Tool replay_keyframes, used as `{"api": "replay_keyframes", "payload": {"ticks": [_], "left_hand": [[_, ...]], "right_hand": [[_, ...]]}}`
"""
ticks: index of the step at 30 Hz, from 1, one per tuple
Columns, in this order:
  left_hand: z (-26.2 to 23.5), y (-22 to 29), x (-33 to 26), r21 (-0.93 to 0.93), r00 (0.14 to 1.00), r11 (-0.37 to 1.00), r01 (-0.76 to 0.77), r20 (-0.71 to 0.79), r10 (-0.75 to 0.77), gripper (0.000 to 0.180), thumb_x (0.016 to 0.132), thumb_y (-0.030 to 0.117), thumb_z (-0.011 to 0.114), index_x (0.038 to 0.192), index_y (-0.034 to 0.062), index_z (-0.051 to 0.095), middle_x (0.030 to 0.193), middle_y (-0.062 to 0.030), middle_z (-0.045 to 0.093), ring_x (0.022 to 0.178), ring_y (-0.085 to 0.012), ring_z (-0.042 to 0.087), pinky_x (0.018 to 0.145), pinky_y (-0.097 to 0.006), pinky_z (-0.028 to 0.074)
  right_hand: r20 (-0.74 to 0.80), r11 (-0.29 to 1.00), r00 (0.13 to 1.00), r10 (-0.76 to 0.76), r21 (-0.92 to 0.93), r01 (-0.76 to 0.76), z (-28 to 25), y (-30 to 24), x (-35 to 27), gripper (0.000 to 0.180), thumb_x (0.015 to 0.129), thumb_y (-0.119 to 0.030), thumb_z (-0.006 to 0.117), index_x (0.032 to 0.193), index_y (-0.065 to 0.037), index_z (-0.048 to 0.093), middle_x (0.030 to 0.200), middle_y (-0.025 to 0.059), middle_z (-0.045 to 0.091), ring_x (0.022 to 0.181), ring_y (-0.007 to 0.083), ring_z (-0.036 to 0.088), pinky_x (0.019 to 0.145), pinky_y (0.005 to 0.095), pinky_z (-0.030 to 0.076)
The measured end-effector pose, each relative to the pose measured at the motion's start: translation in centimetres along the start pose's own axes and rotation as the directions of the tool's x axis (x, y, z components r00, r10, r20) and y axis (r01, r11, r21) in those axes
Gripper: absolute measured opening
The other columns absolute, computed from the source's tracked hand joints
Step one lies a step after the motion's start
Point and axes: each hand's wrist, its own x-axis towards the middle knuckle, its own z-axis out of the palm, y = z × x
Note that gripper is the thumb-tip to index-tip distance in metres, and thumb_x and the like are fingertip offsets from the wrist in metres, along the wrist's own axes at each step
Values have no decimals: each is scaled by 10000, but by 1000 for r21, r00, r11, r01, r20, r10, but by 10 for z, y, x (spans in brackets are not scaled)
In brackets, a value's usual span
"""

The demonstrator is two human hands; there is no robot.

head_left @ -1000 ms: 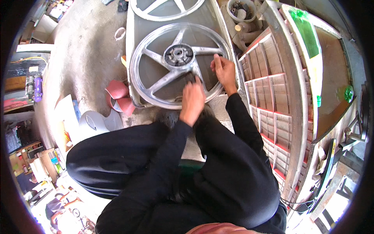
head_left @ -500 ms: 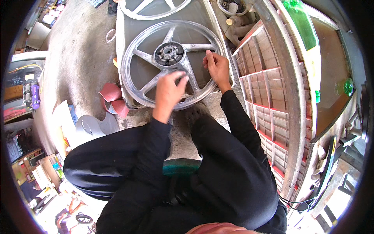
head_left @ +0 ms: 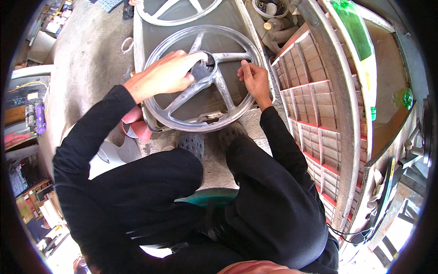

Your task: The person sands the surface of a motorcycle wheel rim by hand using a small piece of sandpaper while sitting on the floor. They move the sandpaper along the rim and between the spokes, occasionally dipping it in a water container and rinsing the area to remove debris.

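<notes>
A grey spoked alloy wheel (head_left: 182,116) lies flat on a grey slab in front of my feet. My left hand (head_left: 162,75) rests over the wheel's hub and a left spoke, fingers curled on the hub. My right hand (head_left: 254,81) presses against the right side of the rim, fingers bent, near a spoke end. Whether it holds something small I cannot tell. A second wheel (head_left: 175,11) of the same kind lies farther away, partly cut off by the top edge.
Red sheets (head_left: 134,125) lie on the floor left of the wheel, beside a white object (head_left: 109,155). A pink gridded rack (head_left: 315,105) leans along the right. A bucket of parts (head_left: 269,9) stands at top right. I sit on a green stool (head_left: 205,196).
My left hand has moved from the wheel's near rim up onto the hub. The view has tilted, so the wheel sits nearer the top. My right hand stays at the right rim.
</notes>
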Motion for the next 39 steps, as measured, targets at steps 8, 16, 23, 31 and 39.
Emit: {"api": "replay_keyframes", "payload": {"ticks": [8,16,23,31,39], "left_hand": [[-16,-28,-24,-168,985,986,-26,166,54,248,890,81,757,1138,72,739,1031,-111,740,967,-260,680,882,-394,538],[94,-26,13,-496,958,863,-90,-281,-61,219,928,96,786,1138,53,834,1092,-115,828,951,-158,762,855,-307,567],[192,1,14,150,891,967,-204,-380,247,494,906,-32,578,1385,0,693,1530,-162,635,1445,-278,586,1223,-493,418],[168,-26,10,127,869,887,-445,-178,461,599,821,-33,626,1417,11,662,1571,-127,601,1507,-298,510,1298,-513,343],[157,-18,9,133,871,888,-441,-174,459,611,777,-51,648,1373,69,711,1519,-39,660,1525,-311,485,1281,-629,330]], "right_hand": [[17,999,1000,1,45,-2,-1,4,-1,526,1118,-375,622,847,57,751,693,74,710,619,127,668,602,308,535],[43,999,998,35,31,-36,2,0,-2,539,1119,-391,617,855,59,750,712,85,722,625,125,668,606,306,534],[48,995,999,16,-101,-11,-5,-1,-1,551,1118,-404,614,843,53,750,691,87,716,615,138,672,602,314,524],[48,1000,999,7,-22,-6,2,-2,-2,555,1118,-414,618,833,45,744,699,73,708,647,129,674,623,306,521],[89,999,995,35,-30,-33,-2,-1,2,554,1124,-431,617,883,48,755,757,72,727,688,134,681,663,299,543]]}}
